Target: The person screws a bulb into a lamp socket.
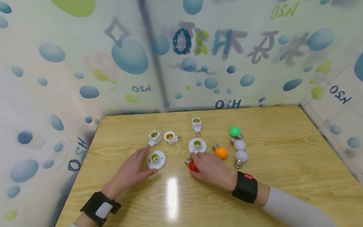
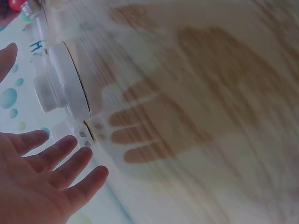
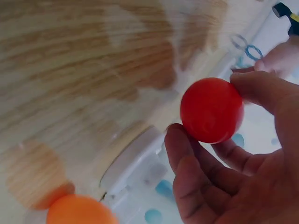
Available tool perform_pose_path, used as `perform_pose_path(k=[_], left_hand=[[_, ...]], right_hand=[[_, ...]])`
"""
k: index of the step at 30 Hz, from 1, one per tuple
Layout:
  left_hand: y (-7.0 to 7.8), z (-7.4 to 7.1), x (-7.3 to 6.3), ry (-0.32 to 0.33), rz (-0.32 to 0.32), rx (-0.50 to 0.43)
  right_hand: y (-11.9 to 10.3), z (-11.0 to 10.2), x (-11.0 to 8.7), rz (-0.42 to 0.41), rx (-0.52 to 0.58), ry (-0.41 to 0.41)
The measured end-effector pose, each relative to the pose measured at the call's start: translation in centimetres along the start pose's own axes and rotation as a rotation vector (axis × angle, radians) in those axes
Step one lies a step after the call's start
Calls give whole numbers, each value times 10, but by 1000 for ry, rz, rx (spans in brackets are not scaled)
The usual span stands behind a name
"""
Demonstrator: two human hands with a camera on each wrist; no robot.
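In the head view my right hand (image 1: 208, 167) pinches a red light bulb (image 1: 193, 165) by its glass, the metal screw base pointing left. The right wrist view shows the red bulb (image 3: 212, 110) between thumb and fingertips. My left hand (image 1: 131, 168) is spread beside a round white lamp holder (image 1: 156, 160), thumb and fingers on either side of it; in the left wrist view its fingers (image 2: 60, 161) are apart and grip nothing. A second round lamp holder (image 1: 197, 145) lies just beyond the right hand. An orange bulb (image 1: 220, 153) lies beside that holder.
Behind the left hand lie a square plug-in socket (image 1: 154, 137) and a round plug-in socket (image 1: 171, 137). Another plug-in socket (image 1: 196, 124) lies farther back. To the right are a green bulb (image 1: 234, 131) and two white bulbs (image 1: 241, 156). A patterned wall covering borders the wooden table (image 1: 283, 164).
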State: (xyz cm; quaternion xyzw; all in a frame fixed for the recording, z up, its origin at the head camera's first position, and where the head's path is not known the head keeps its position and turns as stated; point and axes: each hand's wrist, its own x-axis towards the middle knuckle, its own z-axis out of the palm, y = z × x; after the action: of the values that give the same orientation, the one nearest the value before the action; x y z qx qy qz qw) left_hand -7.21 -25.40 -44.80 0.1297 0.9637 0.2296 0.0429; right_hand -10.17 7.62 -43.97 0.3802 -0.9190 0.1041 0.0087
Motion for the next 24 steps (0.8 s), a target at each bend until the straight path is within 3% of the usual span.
perform_pose_path(k=[6,16,24], left_hand=[[5,5,9,-42,-27,7],[12,7,21,-77,-43,142],[15,9,26,-71,-36,163]], right_hand=[[14,-18,-16,107,67,52],[52,-59,-52,251,133,174],[72,-73,-72,288,158,208]])
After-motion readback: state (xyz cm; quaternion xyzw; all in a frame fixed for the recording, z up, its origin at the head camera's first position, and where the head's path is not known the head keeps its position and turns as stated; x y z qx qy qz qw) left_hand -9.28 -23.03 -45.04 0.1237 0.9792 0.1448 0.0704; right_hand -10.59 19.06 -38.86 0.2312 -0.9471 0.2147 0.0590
